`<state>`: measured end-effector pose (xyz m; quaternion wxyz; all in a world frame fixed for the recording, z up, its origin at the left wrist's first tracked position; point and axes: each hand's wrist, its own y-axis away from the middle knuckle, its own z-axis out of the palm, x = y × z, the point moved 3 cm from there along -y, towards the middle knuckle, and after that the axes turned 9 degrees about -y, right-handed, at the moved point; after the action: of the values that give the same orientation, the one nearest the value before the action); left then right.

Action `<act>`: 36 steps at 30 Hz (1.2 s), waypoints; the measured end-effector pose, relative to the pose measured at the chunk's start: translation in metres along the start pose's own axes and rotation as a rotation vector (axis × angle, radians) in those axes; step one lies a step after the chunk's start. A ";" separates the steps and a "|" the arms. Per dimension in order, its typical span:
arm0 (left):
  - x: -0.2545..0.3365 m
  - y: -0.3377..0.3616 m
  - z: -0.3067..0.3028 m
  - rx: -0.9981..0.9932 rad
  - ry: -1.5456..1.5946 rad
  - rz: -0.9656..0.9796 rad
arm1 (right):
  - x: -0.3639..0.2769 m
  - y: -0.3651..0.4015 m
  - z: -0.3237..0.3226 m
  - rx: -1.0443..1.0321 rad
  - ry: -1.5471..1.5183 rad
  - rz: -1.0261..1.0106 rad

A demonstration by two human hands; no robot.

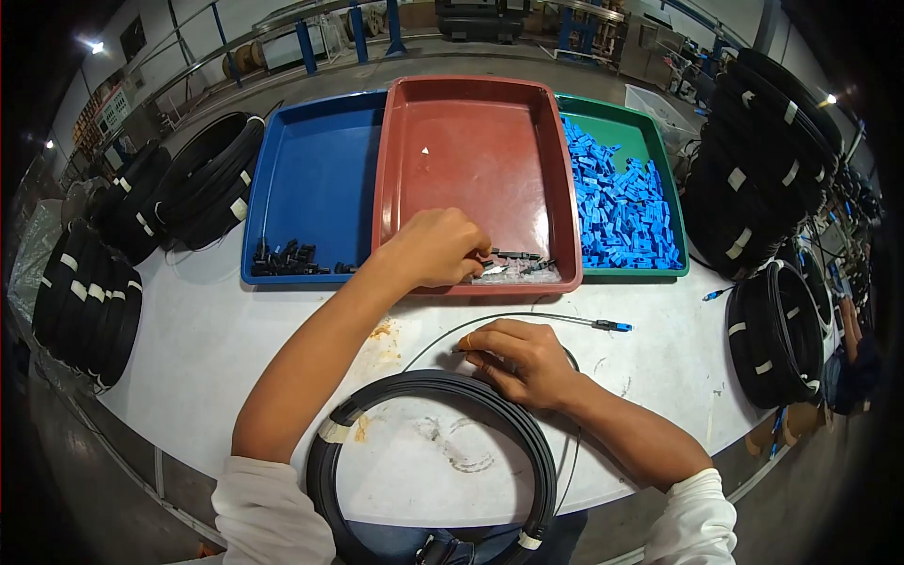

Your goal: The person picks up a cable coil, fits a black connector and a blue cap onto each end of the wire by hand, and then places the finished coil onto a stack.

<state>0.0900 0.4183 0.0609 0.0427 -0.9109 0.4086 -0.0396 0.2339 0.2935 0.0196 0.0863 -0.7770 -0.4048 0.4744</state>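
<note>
My left hand (438,247) reaches into the red tray (461,141), its fingers drawn together among small black and clear parts (518,268) near the front wall. What those fingers pinch, if anything, is hidden. Closed over the table, my right hand (527,363) pinches a thin black cable, with a short dark tip showing at its fingertips. Below it lies a coil of black cable (541,443), bound with white tape and overhanging the table's front edge. One cable end carries a blue and black connector (612,326), lying just beyond my right hand.
A blue tray (320,169) with black parts stands left of the red one. On its right is a green tray (626,122) holding many blue connector pieces (621,207). Black cable coils are stacked at left (89,311) and right (753,169) on the white table (188,348).
</note>
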 end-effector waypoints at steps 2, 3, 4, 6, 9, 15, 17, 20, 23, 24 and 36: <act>0.003 -0.002 0.001 -0.018 0.012 -0.018 | 0.000 0.000 0.000 0.001 0.000 0.000; 0.005 -0.003 0.002 -0.038 0.025 -0.035 | 0.001 0.001 0.000 0.002 -0.003 0.002; 0.005 -0.003 0.002 -0.039 0.026 -0.033 | 0.001 0.001 0.000 0.003 -0.002 0.005; 0.000 -0.003 0.001 -0.087 0.128 -0.044 | 0.001 0.001 0.000 0.008 -0.001 -0.009; -0.001 0.005 -0.001 -0.089 0.166 -0.030 | 0.001 0.002 0.001 0.001 -0.008 0.017; -0.007 0.016 0.006 0.044 0.147 0.067 | -0.002 0.001 0.001 -0.004 0.015 0.024; -0.005 0.019 0.004 0.078 0.165 0.055 | -0.002 0.001 0.000 -0.003 0.031 0.018; -0.004 0.027 -0.001 0.239 0.419 -0.003 | -0.001 0.003 0.001 0.022 0.031 -0.004; 0.004 0.044 -0.011 0.269 0.652 -0.141 | -0.001 0.004 0.001 0.058 0.041 -0.049; 0.014 0.052 -0.019 0.326 0.697 -0.153 | 0.000 0.004 0.001 0.055 0.034 -0.037; 0.072 0.120 -0.026 0.423 0.671 -0.201 | -0.008 0.002 -0.014 0.094 -0.075 0.128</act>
<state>0.0457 0.2835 0.0765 0.0891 -0.8539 0.2918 -0.4216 0.2448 0.2899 0.0311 0.0773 -0.7781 -0.3345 0.5261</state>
